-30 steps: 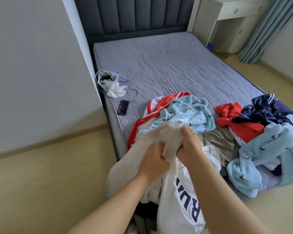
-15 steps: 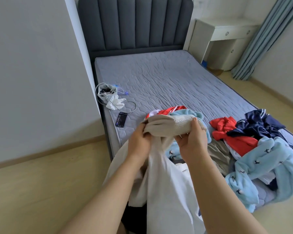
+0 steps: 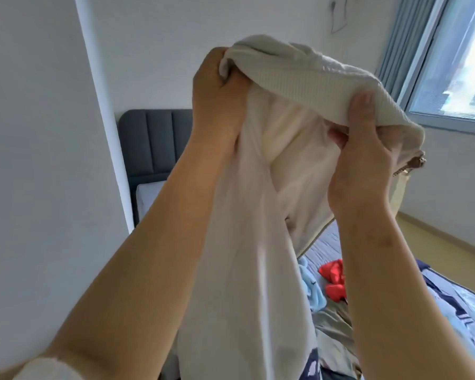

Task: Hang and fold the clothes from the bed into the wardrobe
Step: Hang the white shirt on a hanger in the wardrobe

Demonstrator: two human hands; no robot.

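A cream white zip-up jacket [image 3: 258,242] hangs in front of me, held up high by its ribbed collar [image 3: 307,80]. My left hand [image 3: 217,97] grips the collar's left end. At the collar's right end my right hand [image 3: 365,149] pinches the fabric, thumb on top, and a metal zipper pull [image 3: 418,163] dangles beside it. The jacket's body hangs down between my forearms and hides much of the bed [image 3: 329,239]. Below right lie other clothes: a red garment [image 3: 335,278], light blue fleece [image 3: 311,292] and an olive piece [image 3: 332,319].
A white wall edge [image 3: 102,105] stands at the left, and the dark grey headboard [image 3: 154,144] shows behind my left arm. A window [image 3: 455,58] with blue curtains [image 3: 403,50] is at the upper right. Wooden floor [image 3: 433,242] runs along the bed's right side.
Both hands have lifted the jacket from just above the clothes pile to well above head height, and moved apart along the collar. My view has tilted upward.
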